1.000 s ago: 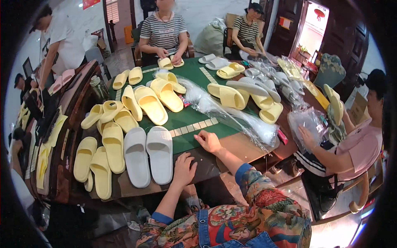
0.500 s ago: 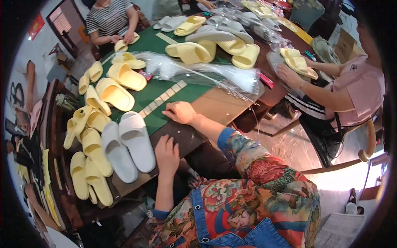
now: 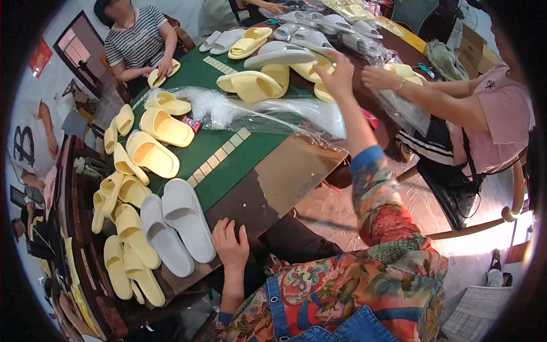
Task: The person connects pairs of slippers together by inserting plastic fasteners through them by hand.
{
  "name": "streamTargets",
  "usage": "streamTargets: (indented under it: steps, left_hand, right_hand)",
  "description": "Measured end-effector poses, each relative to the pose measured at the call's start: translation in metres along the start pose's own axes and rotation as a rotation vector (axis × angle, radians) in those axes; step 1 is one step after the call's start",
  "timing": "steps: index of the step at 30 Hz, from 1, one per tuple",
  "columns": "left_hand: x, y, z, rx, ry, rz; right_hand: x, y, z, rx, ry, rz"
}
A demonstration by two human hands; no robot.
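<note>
My right hand [image 3: 337,77] reaches over the far pile, fingers apart, beside a yellow slipper [image 3: 307,69] and a grey slipper [image 3: 279,56]; whether it touches them is hard to tell. My left hand [image 3: 231,246] rests open at the near table edge, fingers stretched and holding nothing. Just left of it lies a pair of light grey slippers, the nearer one to my hand [image 3: 191,225] and its mate [image 3: 166,239]. Several yellow slippers [image 3: 154,154] line the table's left side. Another yellow slipper [image 3: 253,85] lies on its side in the pile.
A clear plastic bag of white strands [image 3: 219,111] crosses the green tabletop [image 3: 239,165], behind a strip of pale squares [image 3: 219,155]. On the right, a person in pink [image 3: 501,108] handles a clear bag [image 3: 401,105]. Across the table, a person in stripes [image 3: 139,40] holds a yellow slipper [image 3: 156,78].
My right hand has moved from the near tabletop up and right to the far slipper pile. My left hand stays by the grey pair. The person in pink has let go of the yellow slippers.
</note>
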State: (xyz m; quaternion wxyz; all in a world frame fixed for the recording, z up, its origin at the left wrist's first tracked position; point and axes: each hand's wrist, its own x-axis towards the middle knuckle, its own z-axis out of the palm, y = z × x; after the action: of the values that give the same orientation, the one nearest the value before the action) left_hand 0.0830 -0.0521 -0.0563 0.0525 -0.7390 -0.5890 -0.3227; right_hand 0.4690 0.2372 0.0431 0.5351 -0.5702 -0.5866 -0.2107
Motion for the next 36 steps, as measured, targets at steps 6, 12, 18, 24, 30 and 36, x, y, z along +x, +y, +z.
streamTargets:
  steps: [6,12,18,24,30,36]
  left_hand:
    - [0.002,0.003,0.0,0.025,-0.012,-0.004]
    - [0.001,0.002,-0.001,0.019,0.02,-0.008]
    - [-0.002,0.001,0.0,0.046,0.032,0.0]
    - [-0.003,-0.001,-0.002,-0.001,0.057,0.03]
    - [0.001,-0.01,-0.006,-0.391,0.157,-0.043]
    - [0.058,-0.071,-0.04,-1.073,0.315,-0.544]
  right_hand:
    - [0.044,0.044,0.025,-0.068,-0.483,0.007]
    - [0.041,0.044,0.046,-0.085,-0.375,-0.054]
    - [0.036,0.028,0.045,0.012,-0.207,-0.121]
    - [0.08,-0.042,-0.007,0.149,-0.123,-0.295]
    - [0.102,-0.143,-0.126,0.525,-0.414,-0.361]
    - [0.071,-0.205,-0.17,0.979,-0.848,-0.64]
